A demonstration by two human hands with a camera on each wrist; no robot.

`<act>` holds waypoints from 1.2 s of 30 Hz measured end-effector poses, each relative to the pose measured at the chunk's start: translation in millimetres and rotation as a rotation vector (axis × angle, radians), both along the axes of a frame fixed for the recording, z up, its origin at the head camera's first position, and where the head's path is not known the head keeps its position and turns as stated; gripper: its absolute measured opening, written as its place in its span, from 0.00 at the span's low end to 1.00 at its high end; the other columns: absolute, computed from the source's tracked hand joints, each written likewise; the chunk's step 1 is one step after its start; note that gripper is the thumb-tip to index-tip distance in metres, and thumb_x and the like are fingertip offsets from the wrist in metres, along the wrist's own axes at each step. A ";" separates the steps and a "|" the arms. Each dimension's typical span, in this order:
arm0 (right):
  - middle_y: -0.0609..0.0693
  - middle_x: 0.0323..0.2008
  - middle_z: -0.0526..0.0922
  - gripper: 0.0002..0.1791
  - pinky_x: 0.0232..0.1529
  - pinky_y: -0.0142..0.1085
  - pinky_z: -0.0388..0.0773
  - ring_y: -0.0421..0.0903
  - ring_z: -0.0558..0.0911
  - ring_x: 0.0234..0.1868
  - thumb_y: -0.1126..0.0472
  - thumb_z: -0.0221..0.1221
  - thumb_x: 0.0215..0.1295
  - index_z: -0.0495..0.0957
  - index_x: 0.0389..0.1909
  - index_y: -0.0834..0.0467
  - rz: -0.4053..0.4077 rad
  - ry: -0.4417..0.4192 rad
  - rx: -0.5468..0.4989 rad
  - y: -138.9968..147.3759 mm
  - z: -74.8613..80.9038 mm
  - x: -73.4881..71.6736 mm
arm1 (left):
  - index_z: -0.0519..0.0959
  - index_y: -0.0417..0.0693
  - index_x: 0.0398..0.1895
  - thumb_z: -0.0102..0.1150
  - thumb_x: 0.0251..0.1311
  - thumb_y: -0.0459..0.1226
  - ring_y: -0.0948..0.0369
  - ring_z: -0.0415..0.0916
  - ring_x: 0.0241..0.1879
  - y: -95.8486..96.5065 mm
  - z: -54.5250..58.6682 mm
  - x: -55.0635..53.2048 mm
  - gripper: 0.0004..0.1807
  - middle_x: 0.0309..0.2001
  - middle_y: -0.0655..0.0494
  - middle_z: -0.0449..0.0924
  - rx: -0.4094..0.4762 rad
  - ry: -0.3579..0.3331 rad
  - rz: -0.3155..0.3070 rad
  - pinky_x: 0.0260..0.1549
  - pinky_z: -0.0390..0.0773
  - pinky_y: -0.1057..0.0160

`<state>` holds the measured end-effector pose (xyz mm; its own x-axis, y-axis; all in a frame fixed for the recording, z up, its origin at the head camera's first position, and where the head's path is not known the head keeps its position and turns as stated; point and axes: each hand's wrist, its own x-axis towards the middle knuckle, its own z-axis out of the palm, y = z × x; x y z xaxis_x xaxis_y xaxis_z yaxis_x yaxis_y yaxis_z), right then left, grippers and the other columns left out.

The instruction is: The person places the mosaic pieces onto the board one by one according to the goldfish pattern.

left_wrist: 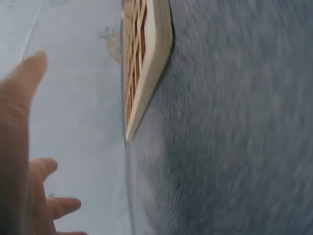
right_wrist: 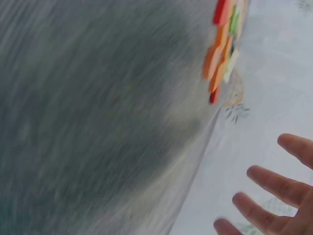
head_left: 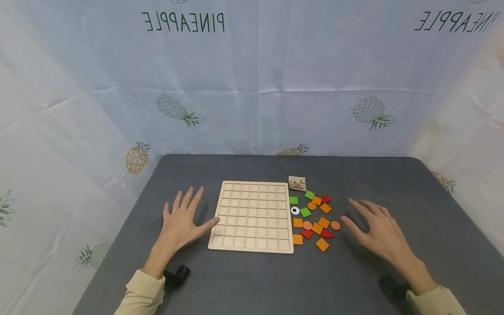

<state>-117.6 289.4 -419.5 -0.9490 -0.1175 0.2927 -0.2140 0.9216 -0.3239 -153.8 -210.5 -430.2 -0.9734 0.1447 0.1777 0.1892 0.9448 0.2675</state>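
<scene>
A pale wooden board [head_left: 252, 215] with a grid of square recesses lies on the dark table. My left hand [head_left: 180, 225] is at its left side, fingers spread, holding nothing; the thumb tip overlaps the board's left edge in the head view. Right of the board lie several loose flat pieces: orange squares [head_left: 322, 244], orange discs [head_left: 335, 225], green squares [head_left: 293, 200], red pieces [head_left: 327, 233] and a white ring with a dark centre [head_left: 295, 211]. Farther right, my right hand [head_left: 379, 229] hovers beside these pieces with its fingers extended and nothing in them.
A small printed card [head_left: 297, 183] with a grid picture lies by the board's far right corner. Behind the dark grey table [head_left: 252, 280] hangs a white cloth [head_left: 256, 122] with pineapple prints. Dark wrist cameras [head_left: 177, 276] sit below both hands.
</scene>
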 end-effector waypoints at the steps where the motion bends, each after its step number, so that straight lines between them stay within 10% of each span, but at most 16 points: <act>1: 0.67 0.64 0.75 0.35 0.47 0.72 0.68 0.73 0.71 0.60 0.43 0.64 0.68 0.72 0.71 0.55 0.006 0.002 -0.028 -2.3 1.1 0.1 | 0.49 0.60 0.84 0.59 0.56 0.70 0.33 0.47 0.79 1.5 -0.1 0.7 0.57 0.81 0.41 0.52 0.024 -0.007 -0.008 0.65 0.49 0.20; 13: 0.45 0.28 0.78 0.22 0.23 0.31 0.67 0.29 0.74 0.25 0.55 0.68 0.66 0.81 0.60 0.57 0.086 0.052 -0.258 -21.7 6.6 -6.1 | 0.51 0.59 0.83 0.66 0.56 0.61 0.41 0.56 0.78 19.4 -19.6 6.1 0.55 0.80 0.47 0.59 0.310 -0.025 -0.114 0.70 0.49 0.25; 21: 0.47 0.30 0.79 0.23 0.26 0.31 0.70 0.32 0.75 0.27 0.57 0.70 0.64 0.82 0.58 0.61 0.100 -0.015 -0.252 -21.4 -5.6 -12.8 | 0.59 0.54 0.81 0.69 0.53 0.59 0.43 0.61 0.76 21.8 -33.3 4.0 0.53 0.77 0.48 0.65 0.365 0.017 -0.147 0.72 0.46 0.27; 36: 0.57 0.44 0.79 0.28 0.42 0.48 0.82 0.51 0.84 0.42 0.54 0.73 0.60 0.82 0.58 0.63 0.162 -0.254 -0.163 -7.5 -18.7 -14.1 | 0.51 0.49 0.83 0.67 0.43 0.72 0.41 0.55 0.78 22.6 -47.5 7.0 0.68 0.79 0.43 0.58 0.133 -0.035 -0.181 0.74 0.45 0.32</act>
<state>-131.6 282.0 -438.2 -0.9669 -0.2436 0.0763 -0.2466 0.8143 -0.5255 -146.8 -187.9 -477.7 -0.9397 0.2948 0.1732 0.3406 0.8523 0.3969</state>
